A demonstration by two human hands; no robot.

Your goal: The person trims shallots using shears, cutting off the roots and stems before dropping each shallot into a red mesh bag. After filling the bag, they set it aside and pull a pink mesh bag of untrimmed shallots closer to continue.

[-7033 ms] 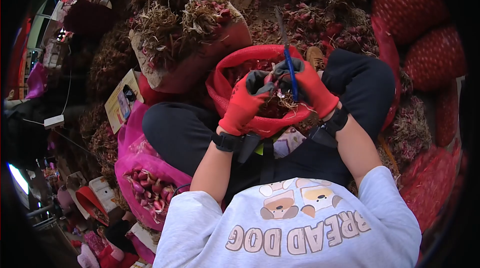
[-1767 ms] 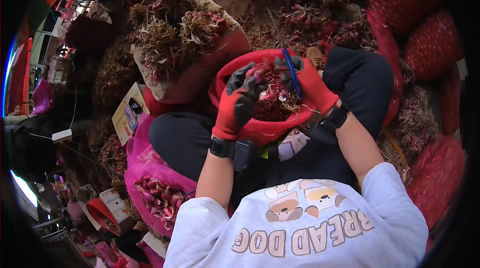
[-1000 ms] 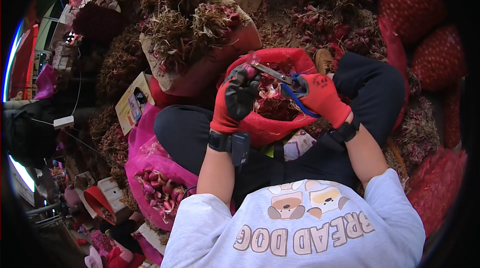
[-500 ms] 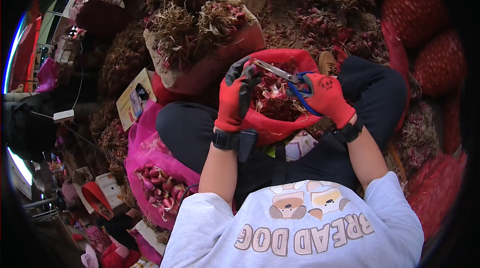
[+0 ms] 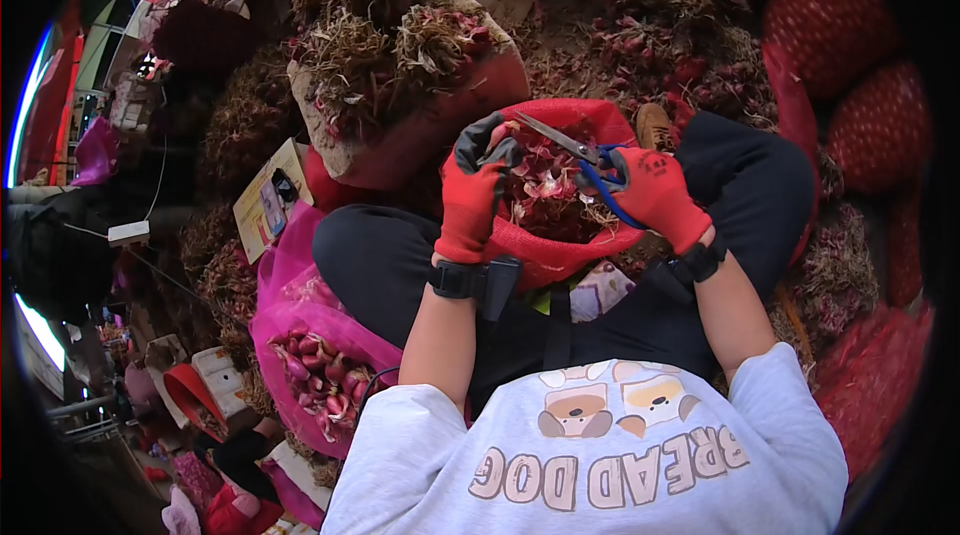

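My left hand (image 5: 478,175), in a red glove with dark grey coating, has its fingers closed around a shallot (image 5: 497,135), which is mostly hidden by them. In my right hand (image 5: 655,190), gloved the same way, is a pair of scissors (image 5: 560,139) with blue handles. Its blades point left, with the tips close to the left fingers. Beneath both hands a red mesh bag (image 5: 545,253) lies open between my legs. Inside it is a pile of shallot skins and dry trimmings (image 5: 550,185).
By my left knee, a pink mesh bag (image 5: 275,300) holds peeled-looking shallots (image 5: 325,375). Bundles of dried shallots (image 5: 370,55) rest on a foam box (image 5: 440,115) ahead. More bundles (image 5: 680,30) lie ahead right. Full red sacks (image 5: 830,15) line the right side. A phone (image 5: 272,207) lies on cardboard at left.
My left hand has shifted slightly right and its fingers have turned a little around the shallot. The scissors' tips have moved slightly up and away from the left fingers.
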